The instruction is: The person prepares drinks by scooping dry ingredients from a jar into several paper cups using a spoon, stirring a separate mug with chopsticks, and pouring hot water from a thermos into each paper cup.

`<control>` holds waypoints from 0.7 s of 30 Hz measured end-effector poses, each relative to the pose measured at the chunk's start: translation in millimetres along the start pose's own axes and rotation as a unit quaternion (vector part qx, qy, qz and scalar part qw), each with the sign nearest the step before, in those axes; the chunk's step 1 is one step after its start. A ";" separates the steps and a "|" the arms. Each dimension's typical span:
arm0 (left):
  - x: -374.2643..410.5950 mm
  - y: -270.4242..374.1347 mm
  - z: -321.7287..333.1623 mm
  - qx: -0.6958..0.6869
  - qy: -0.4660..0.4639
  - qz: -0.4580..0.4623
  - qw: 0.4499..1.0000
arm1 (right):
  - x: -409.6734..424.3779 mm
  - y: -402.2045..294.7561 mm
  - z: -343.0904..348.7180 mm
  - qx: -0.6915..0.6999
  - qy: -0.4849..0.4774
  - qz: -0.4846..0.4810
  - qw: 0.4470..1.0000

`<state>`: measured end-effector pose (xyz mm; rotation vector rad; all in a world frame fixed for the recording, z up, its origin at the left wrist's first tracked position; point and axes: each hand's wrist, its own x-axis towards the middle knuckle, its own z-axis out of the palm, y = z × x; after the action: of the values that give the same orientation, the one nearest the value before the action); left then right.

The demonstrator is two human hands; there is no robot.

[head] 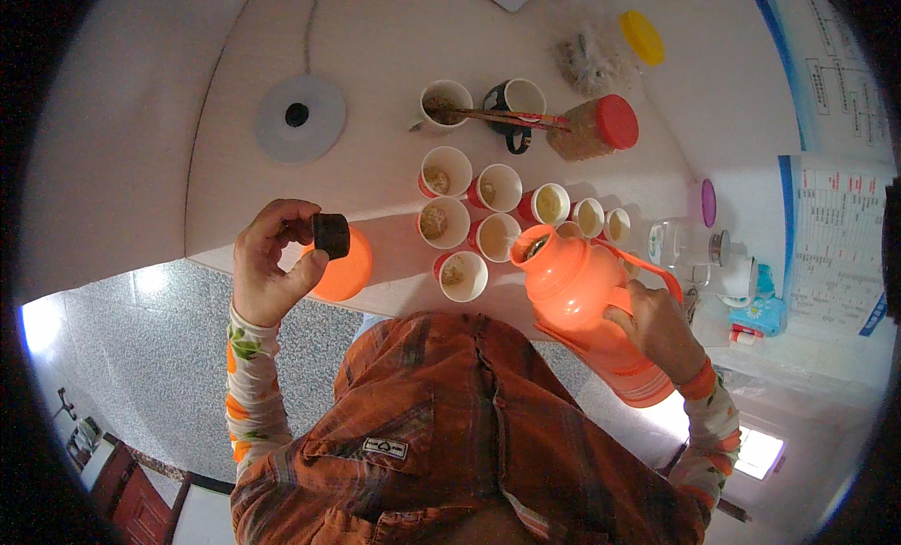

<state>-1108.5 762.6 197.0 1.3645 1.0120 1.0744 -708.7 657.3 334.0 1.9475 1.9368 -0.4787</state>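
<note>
My right hand (651,327) grips the handle of an orange vacuum flask (570,281). The flask is tilted, its open mouth at the rim of a paper cup (498,237); a pale blur there may be water or steam. Between the thumb and fingers of my left hand (274,260) is a dark stopper (331,236), held above a round orange lid (350,267) near the table's front edge. Several red-and-white paper cups (445,172) stand in rows, some with brownish dry bits inside, others with yellowish liquid. The flask partly hides a few cups.
Chopsticks (507,116) lie across a white mug (447,95) and a black mug (501,98). Behind are a red-lidded jar (584,130), a clear plastic bag (591,59) and a white corded disc (301,140). A glass jar (679,242) stands at right, by the papered wall.
</note>
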 end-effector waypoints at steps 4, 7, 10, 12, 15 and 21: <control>1.9 0.9 0.5 0.009 -0.006 0.002 1.000 | -0.1 0.2 -0.3 -0.009 -0.002 0.003 1.000; 2.8 1.9 2.5 0.006 -0.004 0.001 1.000 | 0.6 0.8 1.0 -0.004 0.012 -0.008 1.000; 2.8 1.1 3.1 0.001 -0.001 -0.002 1.000 | 0.9 -0.9 -1.2 -0.007 0.002 0.000 1.000; 3.1 2.3 3.4 -0.001 -0.001 -0.006 1.000 | 0.2 -1.7 -2.0 -0.015 -0.007 0.010 1.000; 4.4 2.9 3.0 0.003 -0.008 -0.006 1.000 | -3.8 0.8 1.7 0.022 0.033 -0.009 0.999; 6.2 4.6 5.0 -0.009 -0.009 -0.016 1.000 | -8.5 -0.8 -5.0 0.074 0.017 0.021 0.997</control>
<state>-1102.3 767.2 201.9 1.3374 1.0065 1.0440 -709.7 652.2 342.4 2.0948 1.9264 -0.5959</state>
